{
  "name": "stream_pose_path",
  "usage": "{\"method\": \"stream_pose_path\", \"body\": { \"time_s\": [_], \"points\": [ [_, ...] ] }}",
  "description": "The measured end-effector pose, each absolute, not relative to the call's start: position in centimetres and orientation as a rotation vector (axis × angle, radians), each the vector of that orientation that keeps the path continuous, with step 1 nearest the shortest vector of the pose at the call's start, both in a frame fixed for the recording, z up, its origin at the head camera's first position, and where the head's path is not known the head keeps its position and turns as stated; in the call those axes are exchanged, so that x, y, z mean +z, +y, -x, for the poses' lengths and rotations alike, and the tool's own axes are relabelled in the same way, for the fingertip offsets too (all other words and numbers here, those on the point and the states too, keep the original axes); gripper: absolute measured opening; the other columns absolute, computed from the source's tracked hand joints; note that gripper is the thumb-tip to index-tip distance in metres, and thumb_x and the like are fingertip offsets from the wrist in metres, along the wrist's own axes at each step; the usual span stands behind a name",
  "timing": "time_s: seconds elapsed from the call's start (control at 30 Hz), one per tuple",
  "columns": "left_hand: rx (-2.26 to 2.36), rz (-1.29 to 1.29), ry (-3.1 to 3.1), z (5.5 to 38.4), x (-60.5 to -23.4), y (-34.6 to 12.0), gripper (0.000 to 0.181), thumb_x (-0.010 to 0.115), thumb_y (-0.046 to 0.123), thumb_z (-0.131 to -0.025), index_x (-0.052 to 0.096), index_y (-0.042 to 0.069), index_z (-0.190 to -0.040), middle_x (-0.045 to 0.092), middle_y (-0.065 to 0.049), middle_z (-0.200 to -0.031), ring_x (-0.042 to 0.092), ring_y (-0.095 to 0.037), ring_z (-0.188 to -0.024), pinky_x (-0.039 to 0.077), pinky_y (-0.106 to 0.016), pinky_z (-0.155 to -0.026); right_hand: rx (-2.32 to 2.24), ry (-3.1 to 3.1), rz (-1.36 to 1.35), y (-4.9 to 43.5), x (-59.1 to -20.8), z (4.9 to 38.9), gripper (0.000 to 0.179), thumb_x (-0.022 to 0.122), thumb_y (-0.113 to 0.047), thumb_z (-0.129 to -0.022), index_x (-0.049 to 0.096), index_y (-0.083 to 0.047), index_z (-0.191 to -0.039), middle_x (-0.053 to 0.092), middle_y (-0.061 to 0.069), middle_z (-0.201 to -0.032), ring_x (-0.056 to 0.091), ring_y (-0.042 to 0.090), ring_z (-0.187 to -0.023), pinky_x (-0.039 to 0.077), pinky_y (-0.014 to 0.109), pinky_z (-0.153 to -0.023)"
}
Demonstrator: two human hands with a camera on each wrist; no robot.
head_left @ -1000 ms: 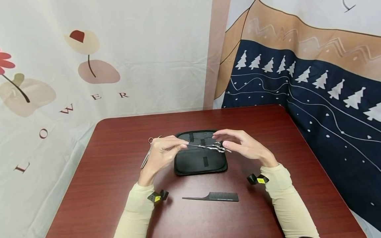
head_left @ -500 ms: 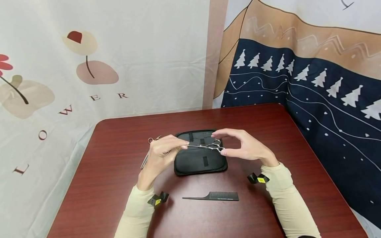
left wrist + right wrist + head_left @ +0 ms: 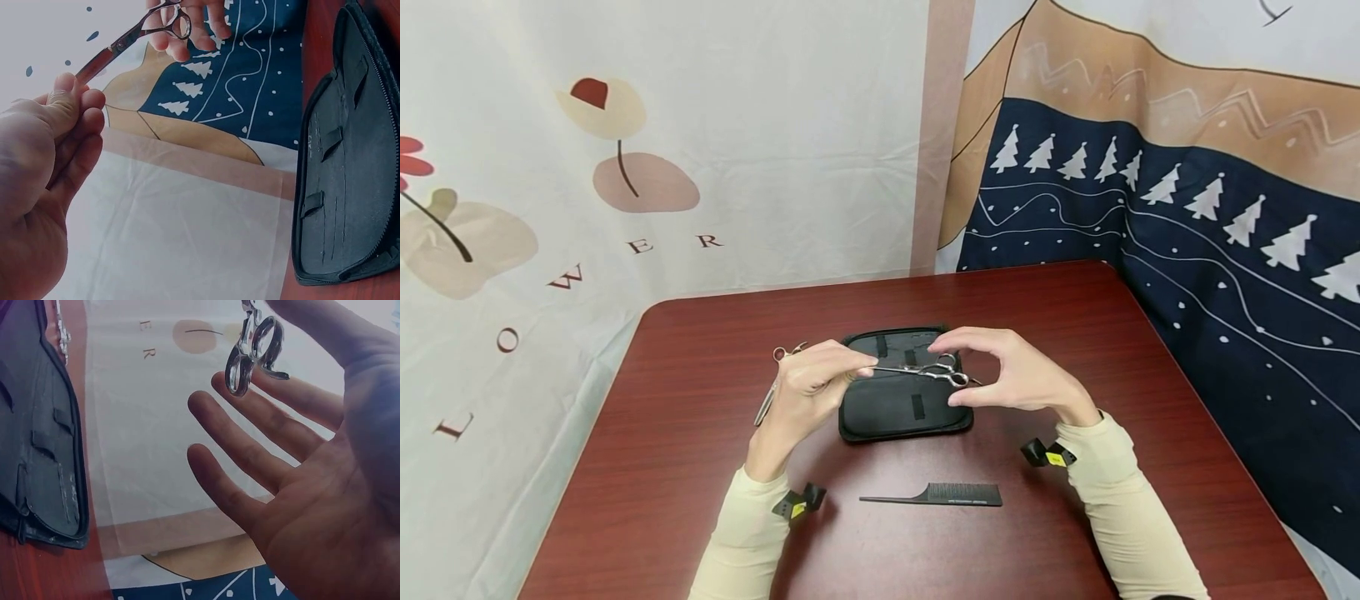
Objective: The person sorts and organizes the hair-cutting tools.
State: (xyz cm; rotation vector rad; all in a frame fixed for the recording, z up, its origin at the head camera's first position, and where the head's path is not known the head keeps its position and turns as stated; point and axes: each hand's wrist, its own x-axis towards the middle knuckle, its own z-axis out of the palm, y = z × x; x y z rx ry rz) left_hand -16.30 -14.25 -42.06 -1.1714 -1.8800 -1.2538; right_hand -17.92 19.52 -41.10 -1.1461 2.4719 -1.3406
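Note:
My left hand [image 3: 812,383] pinches the blades of a pair of silver hair scissors [image 3: 934,371] between thumb and fingers. They are held in the air over the black case [image 3: 880,412], finger rings pointing right. Around those rings, my right hand [image 3: 1022,383] is spread, thumb below and fingers above. In the right wrist view its fingers are extended behind the scissors' rings [image 3: 247,337] and grip nothing. The case lies unzipped and flat, with small elastic loops showing in the left wrist view. A second pair of scissors [image 3: 766,402] lies left of the case, partly hidden by my left hand.
A black tail comb [image 3: 962,496] lies on the reddish-brown table [image 3: 700,517] in front of the case. Printed cloths hang behind the table, a white one [image 3: 805,150] at the left and a navy one with trees [image 3: 1225,308] at the right.
My right hand's thumb has moved down and left, away from the scissors' rings, and the gap between thumb and fingers has widened. The left hand keeps its hold on the blades.

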Motion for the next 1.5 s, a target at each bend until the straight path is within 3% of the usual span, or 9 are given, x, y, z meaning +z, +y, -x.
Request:
{"method": "stream_pose_path", "body": {
  "time_s": [0.23, 0.37, 0.57, 0.7, 0.83, 1.1, 1.5],
  "points": [
    [-1.236, 1.15, -1.895, 16.14, -41.96, -14.19, 0.021, 0.088, -0.012, -0.087, 0.088, 0.004, -0.101, 0.086, -0.011, -0.091, 0.078, -0.02, -0.077, 0.053, -0.023, -0.068, -1.39, 2.448, 1.235, 19.29, -41.53, 18.19, 0.049, 0.095, -0.015, -0.092, 0.079, -0.019, -0.137, 0.078, 0.006, -0.137, 0.072, 0.017, -0.115, 0.06, 0.028, -0.103],
    [-1.218, 1.15, -1.899, 16.23, -42.06, -14.18, 0.025, 0.088, -0.014, -0.085, 0.089, 0.005, -0.102, 0.086, -0.01, -0.09, 0.078, -0.019, -0.078, 0.056, -0.024, -0.068, -1.42, 2.435, 1.261, 19.23, -41.71, 18.31, 0.045, 0.094, -0.013, -0.091, 0.08, -0.016, -0.134, 0.079, 0.009, -0.133, 0.072, 0.014, -0.108, 0.061, 0.026, -0.097],
    [-1.21, 1.157, -1.904, 16.29, -42.29, -14.19, 0.012, 0.084, -0.006, -0.095, 0.088, 0.004, -0.102, 0.085, -0.011, -0.088, 0.078, -0.019, -0.078, 0.056, -0.024, -0.069, -1.392, 2.447, 1.278, 19.25, -41.6, 18.25, 0.044, 0.095, -0.015, -0.092, 0.081, -0.016, -0.133, 0.078, 0.002, -0.134, 0.072, 0.014, -0.111, 0.062, 0.028, -0.097],
    [-1.206, 1.161, -1.92, 16.31, -42.16, -14.2, 0.006, 0.084, 0.003, -0.099, 0.088, 0.004, -0.103, 0.086, -0.009, -0.091, 0.078, -0.019, -0.079, 0.054, -0.024, -0.067, -1.369, 2.463, 1.271, 19.33, -41.47, 18.21, 0.044, 0.095, -0.017, -0.092, 0.081, -0.014, -0.133, 0.078, 0.001, -0.134, 0.072, 0.014, -0.112, 0.063, 0.037, -0.099],
    [-1.195, 1.162, -1.937, 16.37, -42.07, -14.2, 0.012, 0.081, 0.014, -0.103, 0.088, 0.005, -0.104, 0.087, -0.008, -0.093, 0.079, -0.019, -0.079, 0.052, -0.024, -0.066, -1.351, 2.473, 1.251, 19.38, -41.45, 18.1, 0.044, 0.094, -0.019, -0.093, 0.081, -0.013, -0.134, 0.078, 0.001, -0.135, 0.072, 0.015, -0.115, 0.063, 0.042, -0.103],
    [-1.189, 1.155, -1.971, 16.38, -42.09, -14.25, 0.014, 0.08, 0.016, -0.104, 0.088, 0.005, -0.103, 0.087, -0.007, -0.095, 0.078, -0.017, -0.08, 0.052, -0.022, -0.066, -1.369, 2.466, 1.267, 19.3, -41.65, 18.02, 0.041, 0.093, -0.016, -0.093, 0.08, -0.017, -0.133, 0.078, 0.005, -0.132, 0.072, 0.014, -0.106, 0.063, 0.029, -0.095],
    [-1.156, 1.123, -2.036, 16.1, -42.12, -14.36, 0.009, 0.084, 0.011, -0.101, 0.089, 0.008, -0.108, 0.087, -0.004, -0.097, 0.077, -0.014, -0.081, 0.053, -0.021, -0.068, -1.297, 2.495, 1.292, 19.24, -41.52, 17.93, 0.043, 0.093, -0.018, -0.094, 0.08, -0.018, -0.135, 0.077, 0.002, -0.133, 0.071, 0.011, -0.106, 0.062, 0.032, -0.096]
  ]
}}
